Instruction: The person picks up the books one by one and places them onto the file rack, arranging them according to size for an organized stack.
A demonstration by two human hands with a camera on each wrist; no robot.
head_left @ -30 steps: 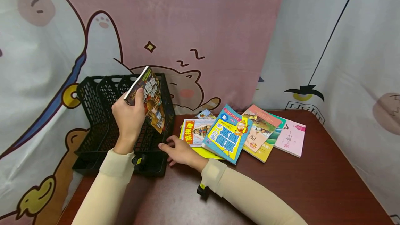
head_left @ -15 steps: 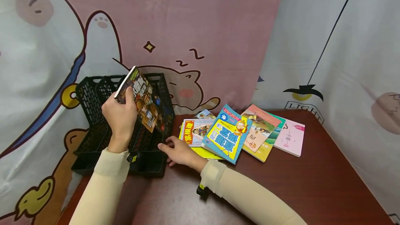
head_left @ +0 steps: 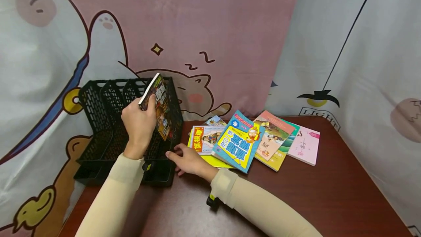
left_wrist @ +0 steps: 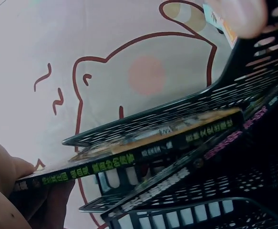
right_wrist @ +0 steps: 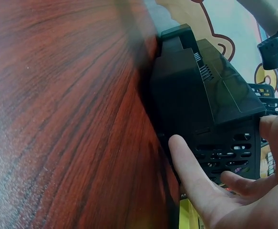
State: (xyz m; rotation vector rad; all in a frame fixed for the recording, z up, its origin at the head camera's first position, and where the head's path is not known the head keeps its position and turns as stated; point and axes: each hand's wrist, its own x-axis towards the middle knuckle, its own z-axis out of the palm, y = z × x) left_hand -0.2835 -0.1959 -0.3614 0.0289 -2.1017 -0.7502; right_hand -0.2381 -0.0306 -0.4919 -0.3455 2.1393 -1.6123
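My left hand (head_left: 139, 125) grips a dark-covered comic-style book (head_left: 162, 114) by its upper end, thumb on the cover. The book tilts down into the rightmost slot of a black perforated file rack (head_left: 93, 127). In the left wrist view, the spine of the held book (left_wrist: 143, 153) faces up with green lettering. Just beside it leans another dark book (left_wrist: 177, 174) with pink lettering, inside the rack. My right hand (head_left: 189, 159) holds the rack's front right corner. The right wrist view puts its fingers (right_wrist: 189, 160) against the outer side wall, with the thumb at the rim.
Right of the rack lie overlapping books: a red and white one (head_left: 208, 139), a blue and yellow one (head_left: 239, 142), a salmon one (head_left: 274, 134) and a pink one (head_left: 304, 143). The brown table (head_left: 329, 193) meets a printed cloth backdrop (head_left: 230, 39) behind.
My left hand with the dark book first swung left, then came back right and slightly lower, bringing the book toward the rack's right wall. My right hand has stayed at the corner.
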